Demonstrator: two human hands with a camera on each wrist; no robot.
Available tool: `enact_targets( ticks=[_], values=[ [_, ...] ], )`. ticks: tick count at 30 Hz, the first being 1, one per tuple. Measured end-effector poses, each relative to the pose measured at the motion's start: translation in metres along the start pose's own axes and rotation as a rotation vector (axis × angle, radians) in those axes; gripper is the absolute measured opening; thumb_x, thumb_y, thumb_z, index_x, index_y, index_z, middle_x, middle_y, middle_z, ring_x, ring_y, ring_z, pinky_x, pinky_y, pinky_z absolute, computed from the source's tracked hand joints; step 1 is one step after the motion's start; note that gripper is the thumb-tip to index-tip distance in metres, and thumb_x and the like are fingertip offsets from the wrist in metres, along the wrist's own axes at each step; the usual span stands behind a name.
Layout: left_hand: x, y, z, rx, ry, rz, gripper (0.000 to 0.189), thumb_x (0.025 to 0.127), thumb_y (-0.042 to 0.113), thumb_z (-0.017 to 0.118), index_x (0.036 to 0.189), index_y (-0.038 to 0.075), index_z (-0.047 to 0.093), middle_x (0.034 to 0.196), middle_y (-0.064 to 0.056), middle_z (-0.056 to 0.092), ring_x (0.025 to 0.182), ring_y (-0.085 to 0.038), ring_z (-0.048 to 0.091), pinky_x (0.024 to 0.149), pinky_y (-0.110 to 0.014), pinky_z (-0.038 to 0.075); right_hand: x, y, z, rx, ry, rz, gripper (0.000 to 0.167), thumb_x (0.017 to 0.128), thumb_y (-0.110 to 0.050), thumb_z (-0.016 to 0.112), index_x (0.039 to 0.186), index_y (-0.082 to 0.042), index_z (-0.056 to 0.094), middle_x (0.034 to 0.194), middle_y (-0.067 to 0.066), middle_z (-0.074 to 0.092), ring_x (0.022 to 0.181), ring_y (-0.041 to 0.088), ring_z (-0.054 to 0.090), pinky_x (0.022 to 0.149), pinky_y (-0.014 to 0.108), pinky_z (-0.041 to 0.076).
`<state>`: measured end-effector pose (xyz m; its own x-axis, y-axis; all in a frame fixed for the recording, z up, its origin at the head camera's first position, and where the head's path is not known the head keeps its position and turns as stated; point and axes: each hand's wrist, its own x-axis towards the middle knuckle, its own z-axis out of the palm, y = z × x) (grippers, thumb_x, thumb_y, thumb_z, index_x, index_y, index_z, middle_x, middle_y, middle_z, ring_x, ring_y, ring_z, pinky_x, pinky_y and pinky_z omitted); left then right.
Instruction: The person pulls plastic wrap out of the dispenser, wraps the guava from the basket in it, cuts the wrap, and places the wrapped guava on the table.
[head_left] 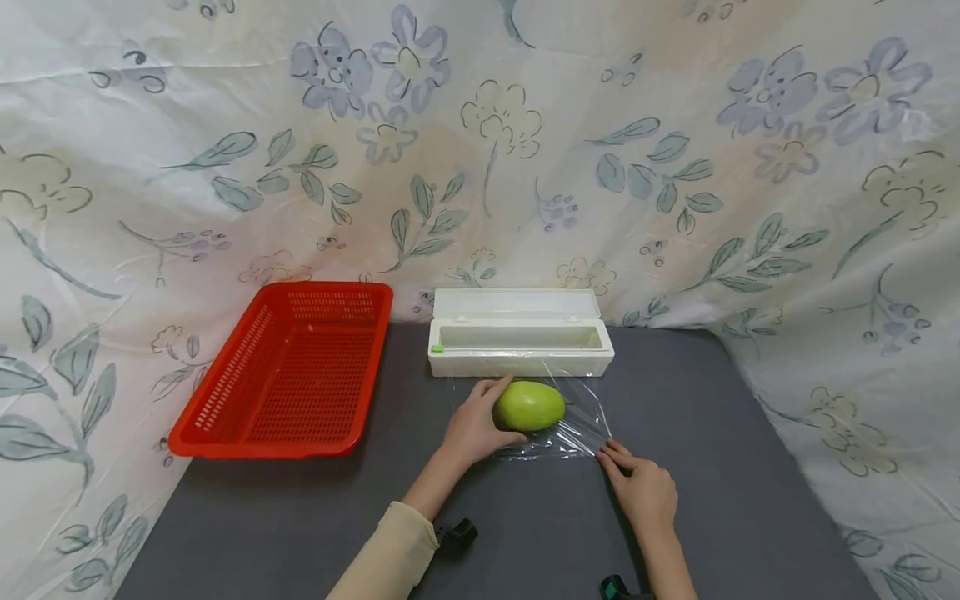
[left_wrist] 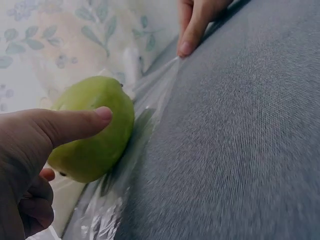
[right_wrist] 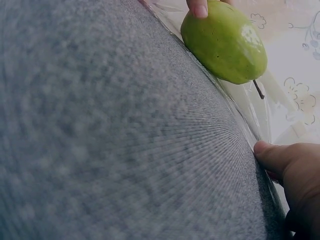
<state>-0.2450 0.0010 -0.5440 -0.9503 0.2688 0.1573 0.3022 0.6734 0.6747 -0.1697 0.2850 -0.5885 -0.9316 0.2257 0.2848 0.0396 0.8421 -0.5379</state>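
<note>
A green pear point(head_left: 530, 406) with a thin dark stem lies on its side on a sheet of clear plastic wrap point(head_left: 573, 433). My left hand point(head_left: 477, 419) grips the pear from its left end, thumb on the near side and fingers behind. In the left wrist view the thumb lies along the pear's skin point(left_wrist: 117, 142). My right hand point(head_left: 641, 492) pinches the wrap's near right corner between thumb and fingertips, and the film is drawn into creases toward it. The right wrist view shows the thumb point(right_wrist: 267, 154) at the film's edge.
Behind the pear stands a long white box point(head_left: 517, 365), its lid raised, with a small green piece point(head_left: 437, 349) on its left rim. A red plastic basket point(head_left: 285, 450) sits at the left on the dark grey tabletop point(head_left: 540, 542). Floral cloth point(head_left: 480, 167) hangs at the back and sides.
</note>
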Motion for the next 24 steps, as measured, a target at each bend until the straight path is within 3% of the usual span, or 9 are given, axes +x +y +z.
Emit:
enact_targets(
  ticks=[4, 7, 10, 13, 19, 24],
  values=[
    [-0.012, -0.002, -0.013, 0.010, 0.026, -0.039, 0.102, 0.074, 0.037, 0.100, 0.161, 0.022, 0.049, 0.149, -0.012, 0.054, 0.122, -0.038, 0.066, 0.091, -0.057, 0.057, -0.001, -0.002, 0.000, 0.006, 0.012, -0.010, 0.023, 0.090, -0.030, 0.087, 0.108, -0.016, 0.086, 0.115, 0.003, 0.080, 0.052, 0.026, 0.065, 0.038, 0.031, 0.034],
    [-0.025, -0.004, -0.023, 0.040, 0.056, -0.091, 0.093, 0.075, 0.039, 0.099, 0.155, 0.021, 0.055, 0.145, -0.009, 0.058, 0.114, -0.033, 0.069, 0.085, -0.052, 0.059, -0.001, -0.003, -0.001, 0.010, 0.032, -0.017, 0.021, 0.089, -0.029, 0.088, 0.107, -0.016, 0.086, 0.114, 0.003, 0.080, 0.062, 0.033, 0.071, 0.039, 0.032, 0.038],
    [-0.040, -0.008, -0.033, 0.075, 0.088, -0.139, 0.074, 0.076, 0.037, 0.097, 0.141, 0.019, 0.067, 0.133, -0.007, 0.065, 0.105, -0.027, 0.070, 0.080, -0.047, 0.058, -0.001, -0.003, -0.002, 0.014, 0.046, -0.021, 0.020, 0.088, -0.028, 0.089, 0.105, -0.016, 0.087, 0.112, 0.002, 0.080, 0.072, 0.039, 0.075, 0.042, 0.034, 0.043],
    [-0.055, -0.015, -0.038, 0.128, 0.074, -0.167, 0.053, 0.077, 0.035, 0.097, 0.123, 0.018, 0.077, 0.117, -0.003, 0.069, 0.098, -0.023, 0.069, 0.079, -0.044, 0.057, 0.000, -0.003, -0.003, 0.023, 0.047, -0.017, 0.020, 0.088, -0.028, 0.089, 0.105, -0.016, 0.087, 0.112, 0.002, 0.080, 0.076, 0.040, 0.075, 0.043, 0.035, 0.044],
    [-0.071, -0.029, -0.038, 0.185, 0.034, -0.157, 0.028, 0.081, 0.028, 0.094, 0.106, 0.017, 0.084, 0.100, 0.003, 0.068, 0.088, -0.018, 0.066, 0.077, -0.039, 0.055, 0.001, 0.000, -0.005, 0.027, 0.090, -0.054, 0.020, 0.085, -0.027, 0.091, 0.101, -0.015, 0.088, 0.109, 0.002, 0.081, 0.076, 0.041, 0.075, 0.046, 0.039, 0.046],
    [-0.078, -0.037, -0.036, 0.208, 0.066, -0.105, 0.018, 0.086, 0.025, 0.091, 0.102, 0.020, 0.086, 0.098, 0.006, 0.067, 0.086, -0.015, 0.066, 0.072, -0.035, 0.056, 0.001, -0.001, -0.007, 0.062, 0.076, -0.078, 0.019, 0.084, -0.027, 0.092, 0.098, -0.014, 0.088, 0.107, 0.003, 0.081, 0.087, 0.038, 0.077, 0.063, 0.049, 0.057]
  ],
)
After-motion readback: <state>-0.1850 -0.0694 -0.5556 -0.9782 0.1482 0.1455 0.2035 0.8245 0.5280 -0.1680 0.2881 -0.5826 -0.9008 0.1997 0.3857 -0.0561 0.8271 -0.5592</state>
